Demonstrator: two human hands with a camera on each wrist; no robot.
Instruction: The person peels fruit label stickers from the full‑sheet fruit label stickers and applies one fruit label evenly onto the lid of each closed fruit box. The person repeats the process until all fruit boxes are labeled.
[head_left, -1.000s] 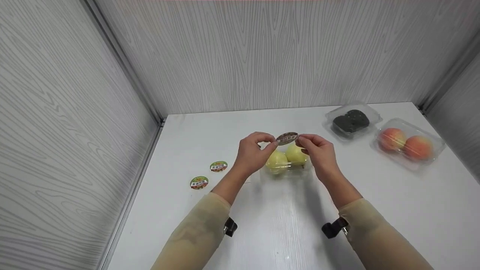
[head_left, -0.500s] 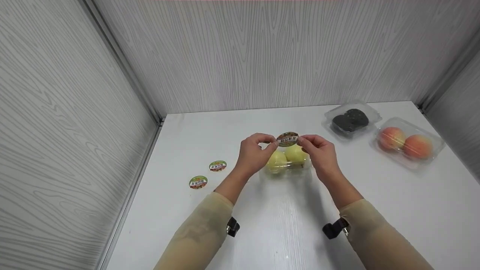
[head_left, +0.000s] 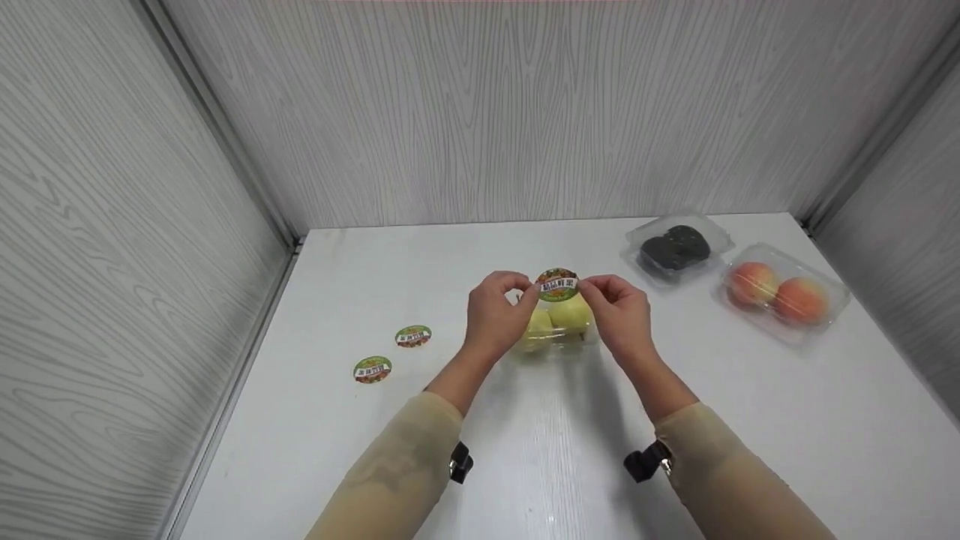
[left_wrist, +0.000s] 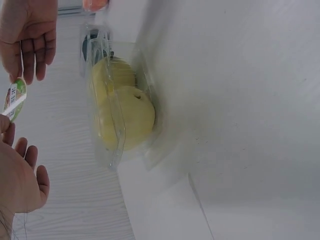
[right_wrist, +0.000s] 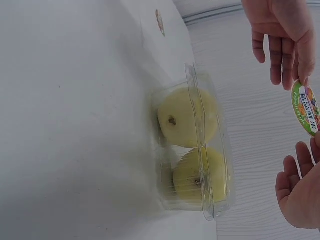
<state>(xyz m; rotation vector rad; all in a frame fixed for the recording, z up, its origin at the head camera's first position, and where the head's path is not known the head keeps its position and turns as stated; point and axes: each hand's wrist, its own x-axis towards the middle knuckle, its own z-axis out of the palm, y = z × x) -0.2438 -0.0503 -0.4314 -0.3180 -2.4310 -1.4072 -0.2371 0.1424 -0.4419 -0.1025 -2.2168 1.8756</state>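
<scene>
Hanging between the two hands, an oval sticker (head_left: 557, 285) is pinched at one edge by the left hand (head_left: 495, 315) and at the opposite edge by the right hand (head_left: 621, 311); it sits above, and apart from, the clear box (right_wrist: 203, 172) of yellow fruit (right_wrist: 187, 117) on the table (head_left: 555, 465) below the hands. If the back is sticky, the likeliest trouble is cling: it could stay on a fingertip when one hand lets go before the other. Fingers drifting together may buckle so thin a piece, and uneven pulling may crease it. Lowered at a slant, it would probably wrinkle over the box's ridges, and hard pressing might dent the flimsy plastic. A careless left sleeve (head_left: 397, 457) could also brush the two loose stickers (head_left: 413, 336) lying left of that hand.
</scene>
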